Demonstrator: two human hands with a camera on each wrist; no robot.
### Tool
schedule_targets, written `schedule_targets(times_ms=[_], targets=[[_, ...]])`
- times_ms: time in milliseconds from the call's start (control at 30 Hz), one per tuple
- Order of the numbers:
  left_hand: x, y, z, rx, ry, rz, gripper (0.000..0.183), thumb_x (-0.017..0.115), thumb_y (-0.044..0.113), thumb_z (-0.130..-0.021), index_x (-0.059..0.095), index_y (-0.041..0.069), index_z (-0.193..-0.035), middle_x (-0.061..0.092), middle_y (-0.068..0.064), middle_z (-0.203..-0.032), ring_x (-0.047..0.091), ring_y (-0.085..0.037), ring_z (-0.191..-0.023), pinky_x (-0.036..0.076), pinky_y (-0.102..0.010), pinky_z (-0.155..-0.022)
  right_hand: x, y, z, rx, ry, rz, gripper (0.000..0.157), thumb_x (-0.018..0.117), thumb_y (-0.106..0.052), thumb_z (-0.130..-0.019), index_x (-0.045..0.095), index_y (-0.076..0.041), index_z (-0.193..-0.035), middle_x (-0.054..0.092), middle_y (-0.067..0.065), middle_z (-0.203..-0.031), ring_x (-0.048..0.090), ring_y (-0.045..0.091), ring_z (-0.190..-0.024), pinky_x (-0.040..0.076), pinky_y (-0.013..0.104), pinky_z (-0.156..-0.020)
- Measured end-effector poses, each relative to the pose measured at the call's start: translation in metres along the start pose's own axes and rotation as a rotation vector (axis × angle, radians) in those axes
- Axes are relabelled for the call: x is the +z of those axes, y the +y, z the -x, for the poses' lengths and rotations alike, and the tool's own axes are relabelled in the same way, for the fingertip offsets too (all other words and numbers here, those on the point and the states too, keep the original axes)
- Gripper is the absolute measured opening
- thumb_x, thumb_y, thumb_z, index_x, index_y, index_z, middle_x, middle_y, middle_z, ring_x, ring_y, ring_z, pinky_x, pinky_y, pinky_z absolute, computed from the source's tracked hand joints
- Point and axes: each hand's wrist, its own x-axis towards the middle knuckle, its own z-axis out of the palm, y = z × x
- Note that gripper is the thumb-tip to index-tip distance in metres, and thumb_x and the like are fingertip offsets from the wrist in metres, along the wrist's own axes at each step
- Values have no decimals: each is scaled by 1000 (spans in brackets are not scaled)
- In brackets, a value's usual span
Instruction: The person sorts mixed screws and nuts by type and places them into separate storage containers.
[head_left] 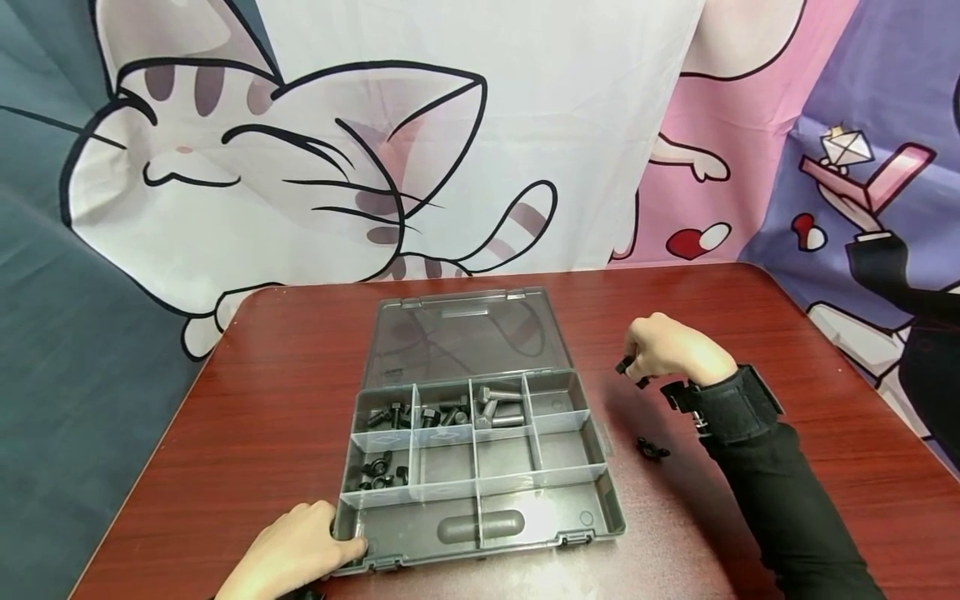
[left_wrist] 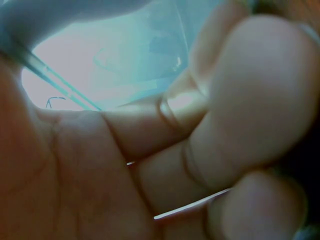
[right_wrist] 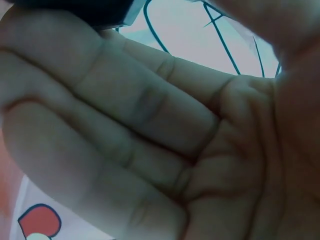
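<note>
A grey plastic compartment box (head_left: 517,525) lies on the table with its see-through lid (head_left: 457,337) folded back. My left hand (head_left: 296,546) grips the box's front left corner, thumb over the rim. To the right of the box, my right hand (head_left: 667,346) is raised above the table and pinches a small black piece of hardware (head_left: 624,365), mostly covered by the fingers. In the right wrist view, this black piece (right_wrist: 107,15) shows at the fingertips. Below that hand, small black wing-shaped hardware (head_left: 652,450) lies on the table.
In the box's back row sit black bolts (head_left: 395,414), dark grey bolts (head_left: 450,412) and silver bolts (head_left: 500,408). Black nuts (head_left: 380,467) lie in the left middle compartment. Behind the reddish-brown table (head_left: 285,400) hangs a cartoon-print cloth (head_left: 525,125).
</note>
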Motion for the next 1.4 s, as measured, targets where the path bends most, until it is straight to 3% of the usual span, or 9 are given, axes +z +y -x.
schedule_targets(times_ms=[233, 467, 700, 1200, 1300, 1400], targets=[[-1, 1, 1, 5, 9, -5, 40, 67, 43, -71, 56, 4, -76, 51, -4, -68, 48, -20, -58, 40, -42, -53, 0, -10, -7, -15, -6, 19, 3, 67, -3, -65, 67, -6, -64, 53, -2, -53, 45, 12, -47, 36, 27, -44], [0, 0, 2, 7, 13, -6, 40, 67, 43, -71, 56, 4, -76, 51, -5, -68, 48, -20, -59, 40, -43, -54, -1, -26, -14, -58, 23, 46, 19, 66, 0, -62, 54, -11, -53, 35, -7, -49, 29, 10, -47, 24, 25, -44], [2, 0, 6, 24, 87, -11, 36, 67, 40, -69, 50, 9, -62, 47, -3, -59, 44, -20, -53, 37, -40, -49, 1, -41, -23, -80, 47, 60, 33, 62, 2, -59, 36, -15, -49, 21, -7, -51, 18, 9, -49, 17, 25, -46], [4, 0, 7, 38, 138, -23, 36, 67, 40, -67, 49, 10, -61, 46, -3, -58, 43, -19, -52, 36, -39, -48, 4, -74, -39, -105, 24, 81, 15, 69, -2, -61, 59, -11, -55, 43, -6, -50, 38, 11, -49, 30, 24, -45], [4, 0, 8, 38, 143, -24, 36, 68, 40, -67, 49, 10, -61, 46, -2, -58, 44, -19, -52, 36, -40, -48, 4, -80, -40, -109, 20, 88, 15, 69, -2, -60, 58, -11, -56, 39, -6, -52, 35, 11, -51, 30, 25, -47], [4, 0, 9, 37, 144, -19, 36, 68, 40, -67, 48, 10, -60, 46, -2, -57, 43, -19, -52, 36, -39, -48, 6, -87, -43, -115, 17, 96, 24, 68, -2, -60, 48, -12, -53, 30, -6, -53, 29, 12, -53, 26, 26, -48]])
